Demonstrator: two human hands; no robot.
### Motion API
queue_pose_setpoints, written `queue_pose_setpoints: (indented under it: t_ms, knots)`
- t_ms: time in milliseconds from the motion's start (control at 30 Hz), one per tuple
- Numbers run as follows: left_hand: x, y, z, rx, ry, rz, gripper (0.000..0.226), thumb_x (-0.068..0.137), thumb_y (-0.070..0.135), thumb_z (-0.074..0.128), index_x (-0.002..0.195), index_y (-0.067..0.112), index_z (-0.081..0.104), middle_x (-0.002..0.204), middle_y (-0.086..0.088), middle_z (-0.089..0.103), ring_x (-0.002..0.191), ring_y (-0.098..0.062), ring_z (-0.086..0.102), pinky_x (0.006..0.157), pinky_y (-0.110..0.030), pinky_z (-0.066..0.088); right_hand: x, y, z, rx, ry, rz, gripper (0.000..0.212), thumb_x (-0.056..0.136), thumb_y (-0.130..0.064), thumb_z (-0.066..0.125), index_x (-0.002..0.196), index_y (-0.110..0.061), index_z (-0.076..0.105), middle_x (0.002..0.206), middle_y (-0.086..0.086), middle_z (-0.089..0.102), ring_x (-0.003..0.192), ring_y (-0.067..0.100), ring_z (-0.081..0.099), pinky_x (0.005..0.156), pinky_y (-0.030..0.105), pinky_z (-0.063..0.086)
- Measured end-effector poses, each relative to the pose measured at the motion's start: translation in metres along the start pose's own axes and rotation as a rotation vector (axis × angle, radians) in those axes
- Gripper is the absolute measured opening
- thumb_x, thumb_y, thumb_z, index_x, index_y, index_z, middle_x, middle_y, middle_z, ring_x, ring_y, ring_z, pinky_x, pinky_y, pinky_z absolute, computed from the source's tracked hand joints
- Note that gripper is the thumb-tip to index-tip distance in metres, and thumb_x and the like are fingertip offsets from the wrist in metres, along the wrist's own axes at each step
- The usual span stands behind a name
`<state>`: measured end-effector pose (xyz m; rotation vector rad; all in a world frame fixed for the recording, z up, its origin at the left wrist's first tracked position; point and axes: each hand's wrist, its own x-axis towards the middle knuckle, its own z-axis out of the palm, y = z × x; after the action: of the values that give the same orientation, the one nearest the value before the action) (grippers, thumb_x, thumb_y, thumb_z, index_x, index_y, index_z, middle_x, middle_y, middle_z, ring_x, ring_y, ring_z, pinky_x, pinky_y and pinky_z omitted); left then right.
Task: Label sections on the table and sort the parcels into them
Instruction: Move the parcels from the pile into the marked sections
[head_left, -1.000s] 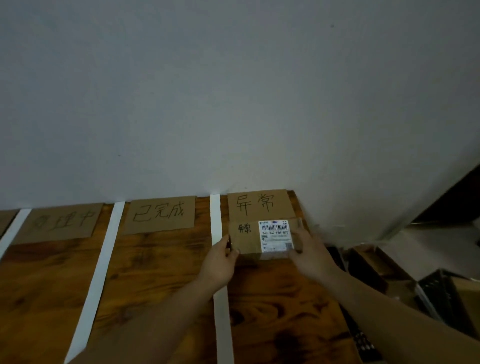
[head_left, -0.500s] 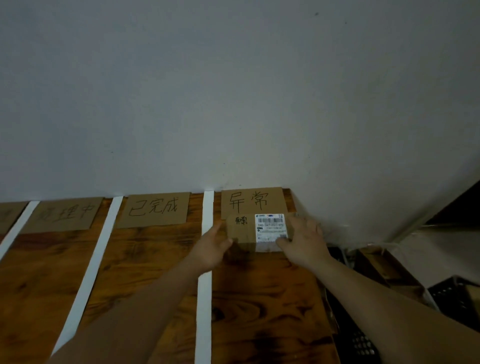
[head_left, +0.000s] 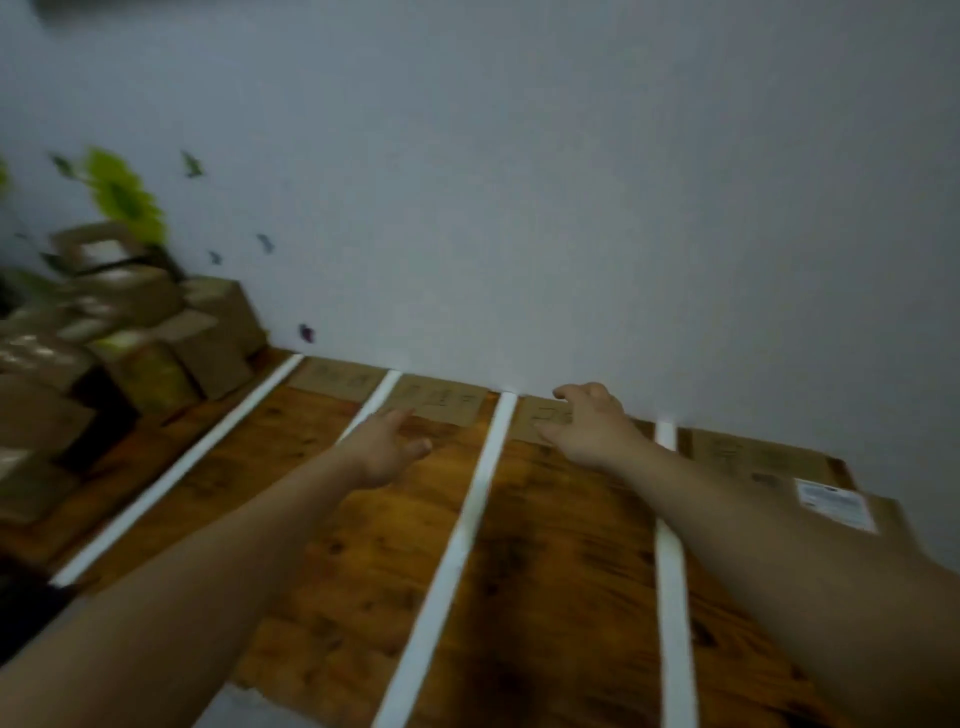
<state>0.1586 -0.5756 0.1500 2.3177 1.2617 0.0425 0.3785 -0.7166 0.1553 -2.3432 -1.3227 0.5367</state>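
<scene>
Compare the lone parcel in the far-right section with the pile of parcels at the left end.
The lone parcel lies single and flat inside a taped section; the pile is many boxes stacked against the wall, beyond the leftmost tape strip. The lone parcel shows a white shipping label on top; the pile is too blurred to read labels. Both are brown cardboard.

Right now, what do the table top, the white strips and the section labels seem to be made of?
Table top: wood or wood-look veneer, slightly glossy; brown grain with dark knots.
White strips: likely tape or paper, flat and matte; cannot tell which.
Section labels: plain brown cardboard, matte, with blurred dark handwriting.
</scene>
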Motion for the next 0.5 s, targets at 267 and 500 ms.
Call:
queue_pose_setpoints:
  t_ms: [267, 500]
  knots:
    - [-0.093, -0.225, -0.152, -0.003, 0.195, -0.253, 0.075, 0.090, 0.049, 0.053, 0.151, 0.025, 0.016, 0.159, -0.005, 0.007, 0.146, -0.026, 0.007, 0.117, -0.038, 0.018, 0.017, -0.244, 0.096, 0.009, -0.113, -0.206, 0.072, 0.087, -0.056, 0.056, 0.146, -0.023, 0.034, 0.145, 0.011, 0.033, 0.130, 0.032, 0.040, 0.108, 0.042, 0.036]
    - [-0.119, -0.359, -0.228, -0.108, 0.282, -0.435, 0.077, 0.090, 0.048, 0.055, 0.151, 0.023, 0.015, 0.159, -0.005, 0.008, 0.145, -0.025, 0.013, 0.116, -0.040, 0.023, 0.055, -0.386, 0.161, -0.031, -0.181, -0.389, 0.069, 0.088, -0.055, 0.056, 0.146, -0.024, 0.033, 0.147, 0.011, 0.031, 0.131, 0.032, 0.040, 0.104, 0.038, 0.037]
